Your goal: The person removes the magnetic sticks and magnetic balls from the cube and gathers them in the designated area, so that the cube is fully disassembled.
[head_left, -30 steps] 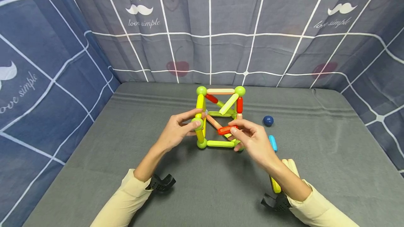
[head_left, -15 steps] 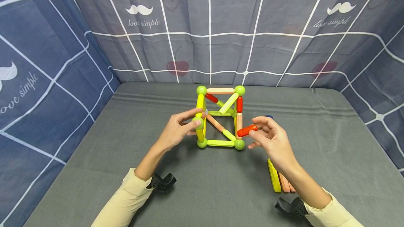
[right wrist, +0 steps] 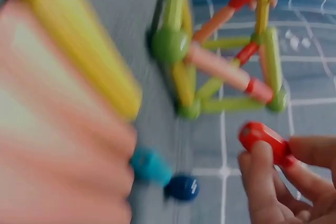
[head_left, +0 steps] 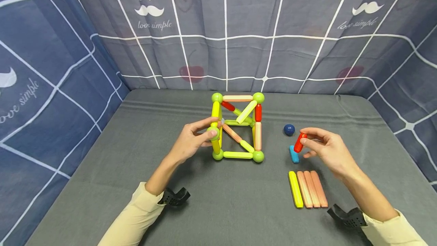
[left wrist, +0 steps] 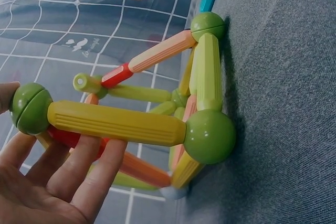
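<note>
Clearly, left fingers (head_left: 203,123) closed on stick frame (head_left: 233,133), right fingers (head_left: 315,131) round short red stick (head_left: 299,145).

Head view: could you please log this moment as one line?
left hand: holds frame; right hand: pinches red stick off table; ball, blue stick: on table; yellow stick: beside three peach sticks
</note>
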{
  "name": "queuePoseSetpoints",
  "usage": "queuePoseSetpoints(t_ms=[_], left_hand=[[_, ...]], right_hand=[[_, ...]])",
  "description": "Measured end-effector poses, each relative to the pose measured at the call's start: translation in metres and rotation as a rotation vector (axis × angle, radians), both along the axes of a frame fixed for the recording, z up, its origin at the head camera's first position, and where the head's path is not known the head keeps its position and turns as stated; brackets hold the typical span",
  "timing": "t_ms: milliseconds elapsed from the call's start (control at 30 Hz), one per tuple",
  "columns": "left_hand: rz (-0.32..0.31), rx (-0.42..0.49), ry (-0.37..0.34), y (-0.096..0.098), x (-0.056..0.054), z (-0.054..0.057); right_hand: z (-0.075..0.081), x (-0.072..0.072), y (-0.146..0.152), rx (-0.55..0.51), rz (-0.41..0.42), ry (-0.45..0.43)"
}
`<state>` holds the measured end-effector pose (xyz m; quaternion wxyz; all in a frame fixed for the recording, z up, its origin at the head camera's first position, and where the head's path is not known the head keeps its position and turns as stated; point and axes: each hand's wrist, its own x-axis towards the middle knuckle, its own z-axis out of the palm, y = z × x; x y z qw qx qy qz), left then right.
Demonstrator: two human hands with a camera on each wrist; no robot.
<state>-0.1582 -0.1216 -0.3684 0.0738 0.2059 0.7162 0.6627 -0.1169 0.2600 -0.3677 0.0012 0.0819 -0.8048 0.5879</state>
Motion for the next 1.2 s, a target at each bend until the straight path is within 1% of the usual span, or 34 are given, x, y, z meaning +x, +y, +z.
queuePoseSetpoints(t_ms=[67, 133, 200, 267, 433, 567, 667, 867, 1200], left_hand=[[0.002, -0.003, -0.003, 0.000, 0.000, 0.000], [0.006, -0.007, -0.004, 0.000, 0.000, 0.000], [0.003, -0.011, -0.003, 0.001, -0.001, 0.000], [0.003, -0.012, -0.003, 0.001, -0.001, -0.001], [0.009, -0.020, -0.001, 0.000, 0.000, -0.002], [0.009, -0.016, 0.000, 0.000, 0.000, -0.001], [0.005, -0.012, 0.004, -0.001, 0.000, -0.001], [0.004, -0.020, 0.007, 0.001, -0.001, 0.000], [-0.003, -0.015, 0.022, 0.000, 0.000, -0.001]], right_hand=[[-0.004, -0.005, 0.007, 0.149, 0.028, -0.013], [-0.009, -0.010, 0.013, 0.268, 0.066, -0.026], [-0.014, -0.014, 0.017, 0.352, 0.095, -0.040], [-0.017, -0.017, 0.020, 0.391, 0.115, -0.068], [-0.022, -0.020, 0.021, 0.428, 0.131, -0.127], [-0.024, -0.021, 0.020, 0.463, 0.141, -0.149], [-0.025, -0.023, 0.020, 0.469, 0.142, -0.154], [-0.028, -0.023, 0.023, 0.449, 0.141, -0.164], [-0.030, -0.021, 0.025, 0.406, 0.171, -0.166]])
